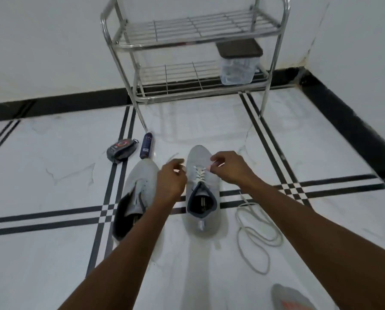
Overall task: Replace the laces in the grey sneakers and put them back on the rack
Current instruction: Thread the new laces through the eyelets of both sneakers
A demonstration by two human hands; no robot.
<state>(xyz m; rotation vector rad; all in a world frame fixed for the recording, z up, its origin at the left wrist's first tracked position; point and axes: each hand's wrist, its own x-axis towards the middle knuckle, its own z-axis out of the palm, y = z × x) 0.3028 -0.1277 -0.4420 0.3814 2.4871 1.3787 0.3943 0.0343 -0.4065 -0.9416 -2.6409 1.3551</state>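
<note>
No legible text or labels.

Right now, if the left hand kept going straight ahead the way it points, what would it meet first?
Probably the laced grey sneaker, just ahead and right of the left hand, near the white lace. Depth is unclear; it may already hover over it.

Two grey sneakers (201,189) (134,198) lie under the fingers, one loose lace (256,233) right of them, one spray can (146,145) and one pouch (121,149) beyond.

Two grey sneakers (201,191) on the tiled floor (right one part-laced), loose lace (257,233) beside.
</note>
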